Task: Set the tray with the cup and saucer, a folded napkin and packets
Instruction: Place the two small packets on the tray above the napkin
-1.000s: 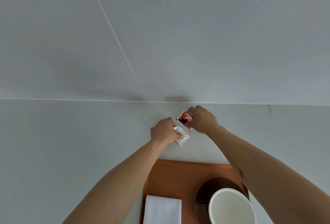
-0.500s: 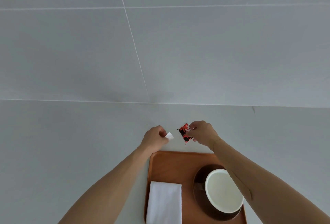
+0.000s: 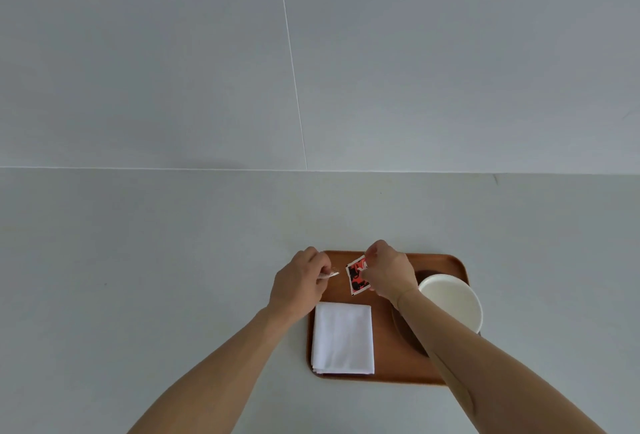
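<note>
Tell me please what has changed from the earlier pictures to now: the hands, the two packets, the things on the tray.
Both hands drew back from the counter near the wall to above the tray's far end. The left hand brought the white packet, the right hand the red packet; neither was let go. The napkin, cup and saucer stayed in place on the tray.

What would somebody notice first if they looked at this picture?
Probably the red and black packet, pinched by the right hand over the far end of the wooden tray. Beside it, the left hand pinches a small white packet over the tray's far left corner. Nearer the person, a folded white napkin lies on the tray's left side, and a white cup sits on a dark saucer to the right.
</note>
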Motion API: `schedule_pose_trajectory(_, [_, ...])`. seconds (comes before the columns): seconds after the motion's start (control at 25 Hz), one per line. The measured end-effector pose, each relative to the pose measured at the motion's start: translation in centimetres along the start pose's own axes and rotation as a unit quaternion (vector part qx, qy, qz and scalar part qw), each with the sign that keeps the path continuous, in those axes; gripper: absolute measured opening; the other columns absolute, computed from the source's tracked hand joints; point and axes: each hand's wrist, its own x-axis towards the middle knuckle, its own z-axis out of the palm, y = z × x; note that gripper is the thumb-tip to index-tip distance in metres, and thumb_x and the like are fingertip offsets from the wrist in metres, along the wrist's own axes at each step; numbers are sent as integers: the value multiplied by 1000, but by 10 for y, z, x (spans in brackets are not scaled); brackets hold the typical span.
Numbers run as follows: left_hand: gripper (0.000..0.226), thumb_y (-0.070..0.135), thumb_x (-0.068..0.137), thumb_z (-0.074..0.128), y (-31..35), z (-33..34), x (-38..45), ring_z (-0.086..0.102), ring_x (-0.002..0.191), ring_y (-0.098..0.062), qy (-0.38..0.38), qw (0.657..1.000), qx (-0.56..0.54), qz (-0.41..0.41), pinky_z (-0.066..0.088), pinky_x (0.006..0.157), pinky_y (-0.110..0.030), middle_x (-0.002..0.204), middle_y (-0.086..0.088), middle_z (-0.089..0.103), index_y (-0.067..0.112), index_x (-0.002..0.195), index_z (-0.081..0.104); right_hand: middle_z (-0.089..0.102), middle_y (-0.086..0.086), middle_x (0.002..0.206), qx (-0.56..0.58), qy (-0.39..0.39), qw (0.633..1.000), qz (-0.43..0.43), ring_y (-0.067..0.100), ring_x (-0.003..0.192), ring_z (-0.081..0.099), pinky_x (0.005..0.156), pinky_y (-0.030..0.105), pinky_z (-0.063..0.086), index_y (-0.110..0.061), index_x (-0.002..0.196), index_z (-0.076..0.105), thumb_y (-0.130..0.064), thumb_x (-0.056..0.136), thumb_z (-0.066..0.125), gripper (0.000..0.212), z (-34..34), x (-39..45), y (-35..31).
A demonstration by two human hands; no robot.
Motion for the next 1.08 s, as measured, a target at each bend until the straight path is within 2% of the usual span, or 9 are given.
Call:
schedule_pose_trajectory(0.12, [21, 0, 73, 70, -1, 9, -2, 56, 74, -19, 19, 998, 33, 51, 43, 45, -28, 87, 1, 58, 14, 83, 57, 67, 12, 97, 6, 49, 999, 0, 34, 85, 64, 74, 47, 57, -19, 106, 52, -9, 79, 54, 29, 10, -3, 7])
schedule_pose_trajectory(0.28, [24, -4, 70, 73, -4, 19, 5, 57, 71, -23, 16, 995, 47, 89, 45, 52, -30, 87, -4, 60, 11, 84, 59, 68, 12, 90, -47, 71, 996, -33, 35, 82, 61, 70, 41, 54, -18, 103, 52, -12, 84, 54, 20, 16, -2, 12])
schedule_pose_trajectory(0.4, [18, 3, 76, 71, -9, 24, 7, 60, 81, -26, -21, 991, 66, 111, 50, 63, -39, 95, -6, 63, 11, 90, 65, 66, 12, 84, -114, 63, 990, -61, 35, 76, 60, 63, 40, 53, -15, 101, 52, -11, 85, 54, 16, 17, -1, 13])
schedule_pose_trajectory(0.52, [18, 14, 76, 72, -14, 24, 6, 60, 89, -26, -41, 992, 65, 97, 50, 70, -42, 101, -4, 64, 15, 93, 67, 66, 11, 88, -180, 47, 979, -82, 35, 78, 61, 58, 35, 43, -15, 104, 50, -14, 86, 57, 19, 16, 0, 11])
schedule_pose_trajectory(0.68, [19, 22, 77, 74, -18, 17, 8, 57, 92, -21, -13, 998, 5, 69, 51, 74, -38, 99, 2, 65, 19, 95, 69, 66, 7, 94, -232, 37, 967, -101, 33, 81, 63, 59, 33, 37, -16, 107, 49, -19, 89, 57, 19, 14, -3, 8])
schedule_pose_trajectory(0.8, [30, 27, 79, 75, -27, 11, 15, 55, 101, -22, -6, 999, 14, 52, 51, 80, -39, 107, 2, 66, 19, 106, 70, 62, 3, 105, -268, 55, 952, -139, 29, 95, 59, 63, 34, 39, -19, 112, 53, -24, 89, 59, 25, 8, -7, 11])
schedule_pose_trajectory(0.92, [45, 35, 81, 73, -31, 10, 20, 49, 114, -22, -65, 995, 43, 60, 47, 89, -40, 122, 4, 63, 21, 123, 64, 56, 0, 123, -297, 33, 932, -204, 26, 113, 49, 84, 36, 44, -24, 126, 55, -32, 86, 64, 41, 4, -4, 19])
schedule_pose_trajectory(1.0, [47, 37, 82, 71, -29, 14, 20, 48, 115, -21, -81, 993, 57, 67, 46, 90, -40, 123, 6, 62, 23, 126, 63, 53, -2, 129, -305, 15, 926, -224, 25, 117, 46, 92, 37, 41, -26, 132, 52, -34, 87, 64, 47, 4, -2, 23])
schedule_pose_trajectory(1.08, [46, 37, 82, 71, -26, 17, 19, 49, 115, -22, -79, 993, 67, 62, 47, 89, -41, 122, 4, 62, 23, 126, 63, 53, -2, 130, -309, 15, 924, -226, 25, 117, 46, 92, 37, 41, -26, 133, 51, -35, 87, 63, 49, 6, 1, 24])
